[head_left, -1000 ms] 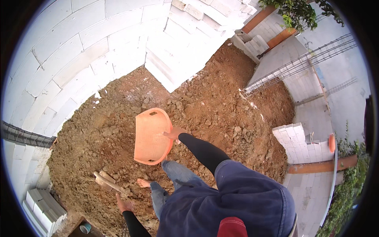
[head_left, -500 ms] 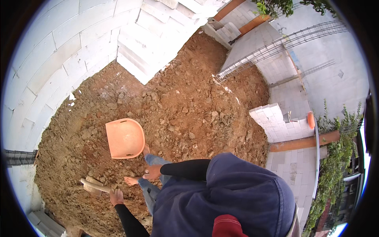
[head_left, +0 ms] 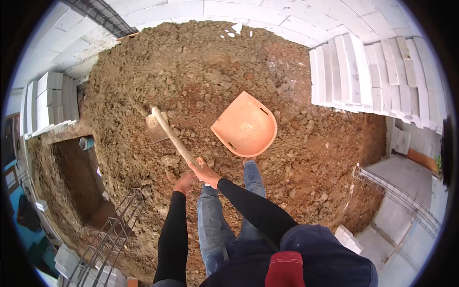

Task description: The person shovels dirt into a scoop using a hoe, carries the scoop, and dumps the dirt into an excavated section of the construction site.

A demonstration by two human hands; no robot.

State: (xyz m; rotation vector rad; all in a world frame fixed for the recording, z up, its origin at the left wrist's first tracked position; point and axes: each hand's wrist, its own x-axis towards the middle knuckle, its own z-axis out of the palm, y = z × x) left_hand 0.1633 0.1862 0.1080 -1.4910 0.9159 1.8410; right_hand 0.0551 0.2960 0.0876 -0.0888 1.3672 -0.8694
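Note:
A hoe with a pale wooden handle [head_left: 173, 136] reaches up and to the left from my hands. Its metal blade [head_left: 157, 128], crusted with soil, rests on the dirt. My right hand [head_left: 206, 173] is wrapped round the handle near its lower end. Just left of that grip, my left hand [head_left: 183, 184] has loosely bent fingers and appears off the handle. An orange plastic scoop-shaped basin [head_left: 246, 125] with slots for handholds lies on the soil ahead of my feet, to the right of the hoe.
Lumpy brown soil [head_left: 215, 62] covers the ground. White blocks are stacked at right [head_left: 342, 76] and left [head_left: 50, 103]. A rectangular pit [head_left: 79, 179] with a pipe end [head_left: 86, 143] lies left. Steel rebar cages stand at lower left [head_left: 107, 239] and right [head_left: 397, 193].
My view has turned left, bringing the pit into sight. My right hand has come down from beside my leg onto the hoe handle, and my left hand appears to have let go.

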